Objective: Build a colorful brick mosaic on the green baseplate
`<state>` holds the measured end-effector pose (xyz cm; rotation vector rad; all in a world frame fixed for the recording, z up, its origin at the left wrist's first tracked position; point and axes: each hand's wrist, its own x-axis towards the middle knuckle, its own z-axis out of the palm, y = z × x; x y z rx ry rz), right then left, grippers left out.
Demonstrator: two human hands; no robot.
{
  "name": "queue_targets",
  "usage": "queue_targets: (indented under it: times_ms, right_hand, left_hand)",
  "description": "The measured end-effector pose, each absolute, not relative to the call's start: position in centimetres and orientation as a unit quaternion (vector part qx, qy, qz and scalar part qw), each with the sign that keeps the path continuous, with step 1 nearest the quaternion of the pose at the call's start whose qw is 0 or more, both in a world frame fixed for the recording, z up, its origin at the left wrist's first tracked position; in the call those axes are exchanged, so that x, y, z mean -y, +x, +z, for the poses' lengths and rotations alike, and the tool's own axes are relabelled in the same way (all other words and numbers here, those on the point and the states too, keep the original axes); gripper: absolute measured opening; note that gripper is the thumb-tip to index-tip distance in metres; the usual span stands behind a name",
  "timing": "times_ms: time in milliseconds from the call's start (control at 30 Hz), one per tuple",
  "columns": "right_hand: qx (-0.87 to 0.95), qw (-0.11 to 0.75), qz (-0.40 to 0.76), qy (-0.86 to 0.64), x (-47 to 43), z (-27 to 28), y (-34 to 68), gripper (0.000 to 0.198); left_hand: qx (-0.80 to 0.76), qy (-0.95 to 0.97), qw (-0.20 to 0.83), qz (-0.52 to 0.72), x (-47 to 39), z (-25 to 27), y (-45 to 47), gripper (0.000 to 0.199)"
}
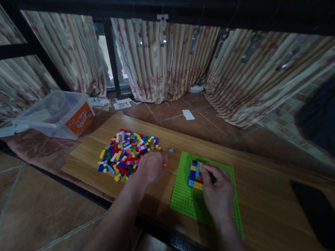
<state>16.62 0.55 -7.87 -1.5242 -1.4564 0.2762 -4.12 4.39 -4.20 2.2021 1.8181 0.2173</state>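
My left hand point(151, 166) is closed at the right edge of a heap of toy building bricks point(124, 152) in many colours. Its fingertips are mostly hidden; an orange brick point(166, 164) shows beside them, and I cannot tell if it is gripped. On a green studded baseplate point(181, 201) sits a small block of joined bricks point(192, 175), blue, yellow, light blue and red. Over its right side, my right hand point(220, 190) is closed, thumb and fingers bent together at the bricks. Whatever lies between those fingers is hidden.
The wooden table point(266, 199) carries a single blue brick point(171, 150) between heap and baseplate, and a dark flat object point(320, 215) at right. A clear plastic tub point(52, 114) with an orange label stands left. A black metal bar point(185, 8) crosses above, with hanging clips.
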Motion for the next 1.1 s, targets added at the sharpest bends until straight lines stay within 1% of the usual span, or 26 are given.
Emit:
queue_targets:
  times_ms: [100, 300, 400, 467, 500, 567, 667, 733, 800, 900, 1100]
  right_hand:
    - [0.593, 0.49, 0.122, -0.627, -0.5, -7.7, 16.7, 0.026]
    - [0.586, 0.497, 0.122, -0.628, -0.3, -7.4, 16.8, 0.026]
    - [0.585, 0.496, 0.12, -0.631, -0.3, -7.1, 16.9, 0.026]
    - [0.585, 0.493, 0.12, -0.632, -0.3, -7.0, 17.0, 0.027]
    - [0.585, 0.493, 0.12, -0.632, -0.3, -6.9, 17.1, 0.027]
    - [0.584, 0.499, 0.122, -0.629, -0.2, -6.8, 17.1, 0.026]
    - [0.585, 0.515, 0.132, -0.612, -0.1, -6.5, 16.8, 0.024]
    - [0.593, 0.52, 0.145, -0.597, 0.0, -6.3, 16.4, 0.022]
    - [0.607, 0.519, 0.158, -0.582, 0.2, -6.1, 16.0, 0.02]
    - [0.626, 0.514, 0.157, -0.565, 0.3, -5.8, 15.4, 0.018]
    - [0.647, 0.489, 0.11, -0.574, 0.2, -5.7, 14.9, 0.016]
  left_hand:
    - [-0.635, 0.757, 0.136, 0.07, -4.3, -4.0, -3.7, 0.018]
    - [-0.643, 0.75, 0.145, 0.066, -4.4, -3.7, -3.5, 0.021]
    - [-0.647, 0.741, 0.15, 0.097, -4.5, -3.4, -4.0, 0.018]
    - [-0.641, 0.735, 0.166, 0.146, -4.7, -3.3, -4.0, 0.015]
    - [-0.632, 0.73, 0.186, 0.182, -4.8, -3.3, -3.9, 0.013]
    - [-0.602, 0.704, 0.262, 0.272, -5.0, -3.4, -3.2, 0.011]
    - [-0.551, 0.596, 0.427, 0.399, -5.1, -3.6, -1.4, 0.012]
    - [-0.519, 0.504, 0.526, 0.447, -4.9, -3.6, -0.1, 0.015]
    - [-0.492, 0.431, 0.595, 0.468, -4.6, -3.5, 0.9, 0.018]
    - [-0.465, 0.373, 0.642, 0.482, -4.3, -3.3, 1.9, 0.019]
    - [-0.454, 0.356, 0.66, 0.481, -4.0, -3.5, 2.8, 0.024]
